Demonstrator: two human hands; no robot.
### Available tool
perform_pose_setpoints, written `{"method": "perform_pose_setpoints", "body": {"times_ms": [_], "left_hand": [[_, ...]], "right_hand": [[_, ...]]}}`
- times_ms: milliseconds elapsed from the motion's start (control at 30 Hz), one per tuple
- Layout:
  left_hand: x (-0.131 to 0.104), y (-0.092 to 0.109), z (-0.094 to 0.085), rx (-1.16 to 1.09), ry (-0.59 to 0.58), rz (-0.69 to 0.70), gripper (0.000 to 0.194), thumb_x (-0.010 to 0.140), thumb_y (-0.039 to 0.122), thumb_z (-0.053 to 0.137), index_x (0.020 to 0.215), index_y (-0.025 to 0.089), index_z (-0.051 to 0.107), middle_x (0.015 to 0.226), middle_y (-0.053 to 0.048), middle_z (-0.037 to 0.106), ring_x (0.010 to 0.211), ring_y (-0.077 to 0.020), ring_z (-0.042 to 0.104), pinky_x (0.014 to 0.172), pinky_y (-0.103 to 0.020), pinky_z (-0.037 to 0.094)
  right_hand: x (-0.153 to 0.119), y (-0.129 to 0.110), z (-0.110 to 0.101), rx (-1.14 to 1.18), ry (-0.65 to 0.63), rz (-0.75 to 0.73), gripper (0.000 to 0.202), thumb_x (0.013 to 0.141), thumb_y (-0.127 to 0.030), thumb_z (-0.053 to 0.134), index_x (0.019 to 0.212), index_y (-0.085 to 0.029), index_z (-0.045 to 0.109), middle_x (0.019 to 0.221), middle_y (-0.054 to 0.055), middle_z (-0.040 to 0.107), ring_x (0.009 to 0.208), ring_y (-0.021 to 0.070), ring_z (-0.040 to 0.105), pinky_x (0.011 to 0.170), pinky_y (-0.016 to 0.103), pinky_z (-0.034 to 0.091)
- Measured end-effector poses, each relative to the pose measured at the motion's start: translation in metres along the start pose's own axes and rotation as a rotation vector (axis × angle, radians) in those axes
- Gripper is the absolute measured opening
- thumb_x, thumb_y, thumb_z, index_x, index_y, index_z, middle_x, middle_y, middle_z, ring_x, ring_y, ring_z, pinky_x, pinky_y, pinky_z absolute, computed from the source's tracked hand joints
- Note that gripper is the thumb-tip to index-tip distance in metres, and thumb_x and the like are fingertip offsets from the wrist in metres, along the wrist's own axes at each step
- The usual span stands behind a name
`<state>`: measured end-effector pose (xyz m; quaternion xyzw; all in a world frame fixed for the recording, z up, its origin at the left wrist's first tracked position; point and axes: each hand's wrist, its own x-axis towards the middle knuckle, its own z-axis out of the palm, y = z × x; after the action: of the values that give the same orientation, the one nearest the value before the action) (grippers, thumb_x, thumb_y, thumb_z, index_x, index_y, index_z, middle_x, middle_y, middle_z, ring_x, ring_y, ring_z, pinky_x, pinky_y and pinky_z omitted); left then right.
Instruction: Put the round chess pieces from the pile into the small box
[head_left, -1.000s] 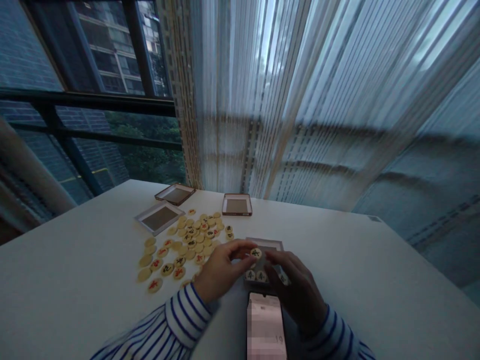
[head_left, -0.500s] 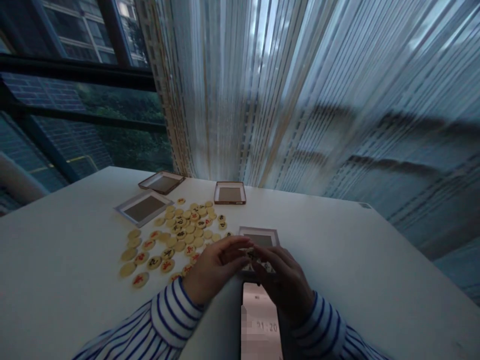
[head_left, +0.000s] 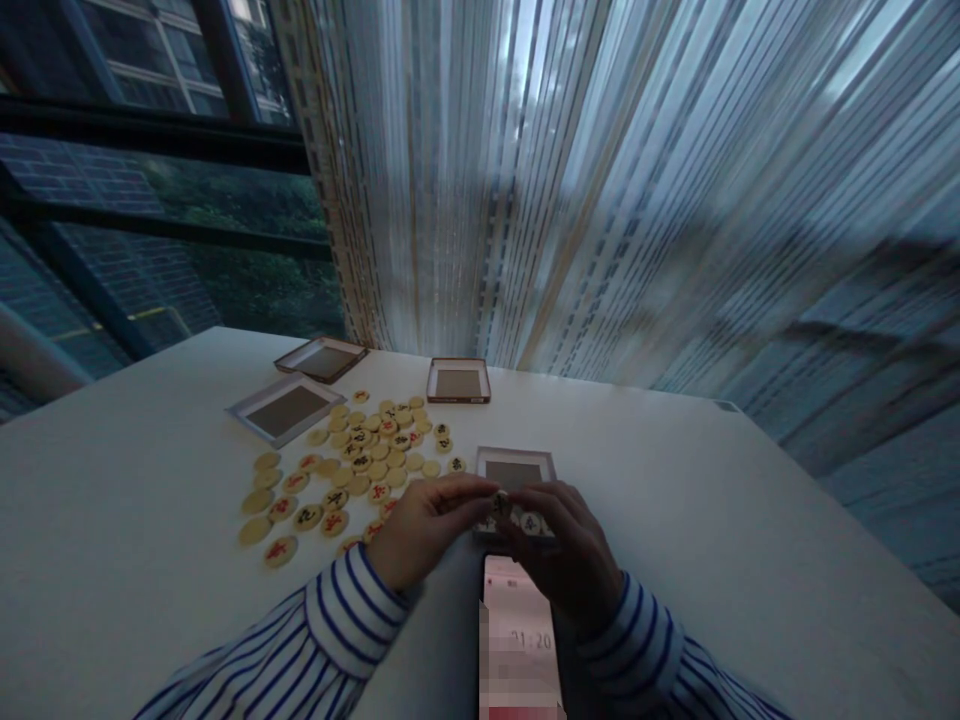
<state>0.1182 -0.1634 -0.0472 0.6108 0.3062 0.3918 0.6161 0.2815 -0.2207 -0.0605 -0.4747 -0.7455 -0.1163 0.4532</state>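
At lower centre, the left hand (head_left: 421, 524) and right hand (head_left: 568, 545) close their grip on a round, pale, black-marked disc (head_left: 501, 505) between them, over the near-left part of a shallow, pale-rimmed rectangular tray (head_left: 516, 453).

Dim, bluish daylight filtered through sheer, pale striped fabric curtains (head_left: 450, 180), leaving the white tabletop (head_left: 697, 520) gray and the bare right hand (head_left: 566, 550) in shadow. A phone's pinkish rectangular screen (head_left: 521, 600) glowed, partly pixelated; blur and stretching smeared the curtains' right side.
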Motion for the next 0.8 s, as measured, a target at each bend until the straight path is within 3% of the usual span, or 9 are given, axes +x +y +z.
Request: {"method": "perform_pose_setpoints", "body": {"times_ms": [100,367,567,800], "left_hand": [[0.001,0.0,0.001,-0.007,-0.021,0.03,0.015,0.067,0.024,0.068,0.078,0.017,0.073,0.081,-0.004,0.073,0.079,-0.0185,0.066,0.075,-0.029,0.053],[0.002,-0.009,0.002,-0.089,0.031,-0.072,0.021,0.061,0.028,0.072,0.078,0.015,0.069,0.077,-0.004,0.073,0.076,-0.0188,0.067,0.073,-0.031,0.054],[0.003,-0.005,0.001,0.081,0.048,0.006,0.018,0.067,0.028,0.065,0.08,0.015,0.068,0.077,-0.005,0.073,0.076,-0.0188,0.067,0.071,-0.03,0.054],[0.004,-0.017,-0.008,0.417,0.253,0.174,0.021,0.077,0.031,0.054,0.083,0.015,0.068,0.082,-0.006,0.071,0.075,-0.0175,0.065,0.069,-0.029,0.052]], "right_hand": [[0.0,0.001,0.001,0.006,-0.018,-0.016,0.018,0.081,-0.022,0.058,0.099,-0.019,0.057,0.084,0.006,0.065,0.075,0.0174,0.061,0.064,0.032,0.052],[-0.004,0.005,0.006,0.035,-0.063,0.025,0.024,0.08,-0.021,0.058,0.104,-0.02,0.058,0.087,0.007,0.065,0.077,0.0175,0.061,0.065,0.033,0.052],[0.0,0.011,0.002,0.057,-0.097,0.056,0.018,0.079,-0.023,0.059,0.097,-0.019,0.061,0.082,0.006,0.066,0.074,0.0172,0.062,0.066,0.033,0.051],[0.0,0.029,-0.001,0.038,-0.167,0.205,0.017,0.079,-0.024,0.057,0.095,-0.019,0.061,0.078,0.005,0.067,0.071,0.0168,0.062,0.066,0.032,0.048]]}}
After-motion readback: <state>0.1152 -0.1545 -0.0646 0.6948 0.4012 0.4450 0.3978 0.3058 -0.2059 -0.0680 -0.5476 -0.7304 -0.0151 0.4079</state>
